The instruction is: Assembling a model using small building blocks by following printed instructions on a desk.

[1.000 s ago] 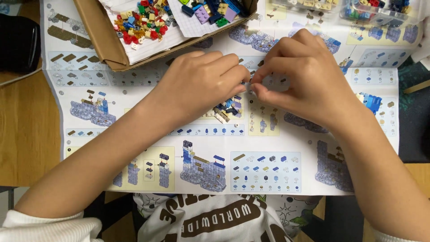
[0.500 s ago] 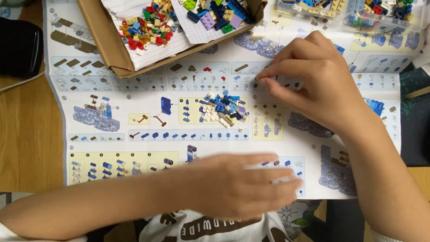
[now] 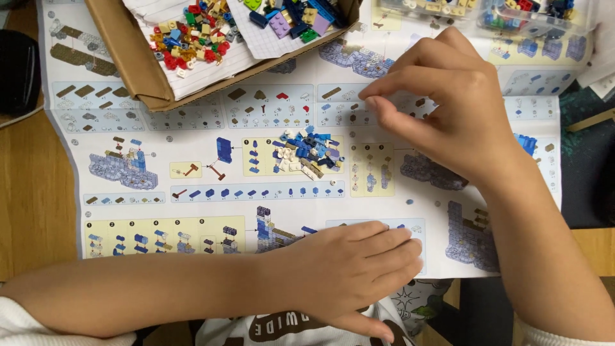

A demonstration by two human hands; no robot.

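Note:
My left hand (image 3: 346,269) lies flat, palm down, on the lower edge of a large printed building-instruction sheet (image 3: 192,211) and holds nothing. My right hand (image 3: 448,109) hovers over the sheet's upper right with thumb and forefinger pinched together. Whether a small piece sits between them is hidden. A small pile of blue, white and tan bricks (image 3: 307,154) lies on the sheet, below and left of those fingertips. A small dark blue built block (image 3: 224,149) stands left of the pile.
A cardboard box (image 3: 128,64) at the top holds lined paper with several red, yellow and blue bricks (image 3: 186,35). Clear trays of bricks (image 3: 512,16) sit at the top right. A black object (image 3: 19,70) rests on the wooden table (image 3: 32,211) at left.
My left hand left the brick pile and came down to lie flat on the sheet's lower edge. My right hand lifted slightly up and right, fingers still pinched.

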